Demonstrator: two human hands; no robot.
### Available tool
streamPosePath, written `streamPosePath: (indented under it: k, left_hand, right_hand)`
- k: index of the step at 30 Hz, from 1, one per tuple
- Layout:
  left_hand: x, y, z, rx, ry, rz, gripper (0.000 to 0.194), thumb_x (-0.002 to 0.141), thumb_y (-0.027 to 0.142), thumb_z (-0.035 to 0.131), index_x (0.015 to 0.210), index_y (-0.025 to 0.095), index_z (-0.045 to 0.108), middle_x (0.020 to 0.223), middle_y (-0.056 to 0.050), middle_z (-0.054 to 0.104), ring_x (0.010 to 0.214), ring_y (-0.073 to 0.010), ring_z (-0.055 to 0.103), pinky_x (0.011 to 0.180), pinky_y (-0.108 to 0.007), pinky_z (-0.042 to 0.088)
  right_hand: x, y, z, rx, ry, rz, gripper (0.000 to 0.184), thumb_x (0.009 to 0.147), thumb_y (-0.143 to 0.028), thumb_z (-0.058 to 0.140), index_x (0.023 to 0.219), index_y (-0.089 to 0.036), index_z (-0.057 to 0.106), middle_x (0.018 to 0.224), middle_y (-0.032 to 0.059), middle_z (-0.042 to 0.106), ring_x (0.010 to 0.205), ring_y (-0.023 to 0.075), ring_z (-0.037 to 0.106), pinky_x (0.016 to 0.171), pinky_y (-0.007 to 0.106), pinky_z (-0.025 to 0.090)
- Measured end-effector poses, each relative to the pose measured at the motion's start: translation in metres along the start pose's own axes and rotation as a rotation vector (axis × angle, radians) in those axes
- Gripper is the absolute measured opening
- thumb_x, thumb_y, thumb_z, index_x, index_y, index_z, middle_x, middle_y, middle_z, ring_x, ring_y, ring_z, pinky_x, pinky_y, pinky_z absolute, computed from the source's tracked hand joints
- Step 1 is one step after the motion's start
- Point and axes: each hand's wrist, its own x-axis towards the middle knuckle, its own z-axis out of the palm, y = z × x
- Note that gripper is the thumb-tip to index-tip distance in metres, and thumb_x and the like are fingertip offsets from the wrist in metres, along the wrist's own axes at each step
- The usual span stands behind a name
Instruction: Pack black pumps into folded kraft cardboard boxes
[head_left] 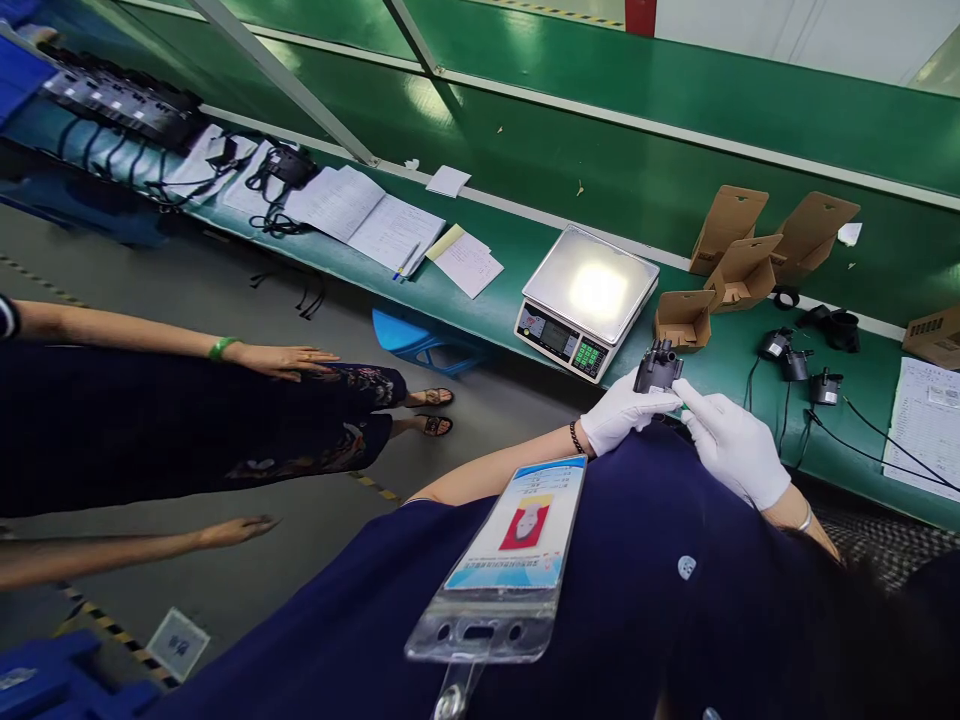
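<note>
My left hand, in a white glove, is closed round a small black pump with short ports on top. It is held upright in front of my chest, at the bench's near edge. My right hand, also gloved, has its thumb and forefinger pinched against the pump's lower right side. What lies between those fingertips is too small to make out. Several similar black pumps with cables, among them one pump, stand on the bench to the right. Beyond my hands is an open small cardboard box.
A weighing scale stands left of the boxes. Further left are an open notebook, loose papers and a cabled black adapter. A printed sheet lies at right. Another person's hand hangs at left, above a blue stool.
</note>
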Motion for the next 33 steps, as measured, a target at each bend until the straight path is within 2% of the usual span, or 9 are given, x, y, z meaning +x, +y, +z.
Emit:
streamPosePath:
  k: [7, 15, 27, 33]
  left_hand:
    - [-0.0010, -0.0006, -0.0026, 0.030, 0.054, -0.022, 0.040, 0.071, 0.040, 0.081, 0.070, 0.017, 0.049, 0.056, 0.008, 0.043, 0.046, -0.0043, 0.033, 0.045, -0.023, 0.020]
    - [-0.0019, 0.0028, -0.0007, 0.002, 0.027, 0.012, 0.043, 0.068, 0.042, 0.084, 0.071, 0.017, 0.049, 0.058, 0.009, 0.043, 0.046, -0.0034, 0.033, 0.046, -0.023, 0.020]
    - [-0.0012, -0.0039, -0.0050, -0.018, 0.062, -0.002, 0.040, 0.070, 0.040, 0.084, 0.075, 0.017, 0.052, 0.057, 0.008, 0.043, 0.046, -0.0040, 0.032, 0.045, -0.023, 0.018]
    - [0.0008, -0.0016, -0.0028, -0.064, 0.108, -0.016, 0.043, 0.066, 0.038, 0.086, 0.072, 0.017, 0.050, 0.056, 0.008, 0.042, 0.046, -0.0037, 0.031, 0.046, -0.024, 0.017]
  right_hand:
    - [0.0039, -0.0037, 0.0019, -0.006, 0.048, -0.033, 0.041, 0.103, -0.026, 0.040, 0.139, -0.025, 0.059, 0.103, 0.0071, 0.072, 0.089, 0.0182, 0.069, 0.077, 0.026, 0.053]
    - [0.0051, 0.0011, -0.0004, -0.001, 0.005, -0.079, 0.042, 0.104, -0.027, 0.040, 0.141, -0.024, 0.058, 0.106, 0.0070, 0.073, 0.092, 0.0189, 0.070, 0.078, 0.027, 0.055]
    - [0.0068, -0.0025, 0.0053, -0.029, 0.031, -0.059, 0.042, 0.103, -0.026, 0.041, 0.141, -0.025, 0.058, 0.110, 0.0070, 0.073, 0.092, 0.0198, 0.071, 0.072, 0.027, 0.055]
    - [0.0095, -0.0036, 0.0061, -0.035, 0.044, -0.047, 0.042, 0.102, -0.026, 0.042, 0.141, -0.025, 0.058, 0.111, 0.0068, 0.073, 0.092, 0.0194, 0.071, 0.071, 0.027, 0.054]
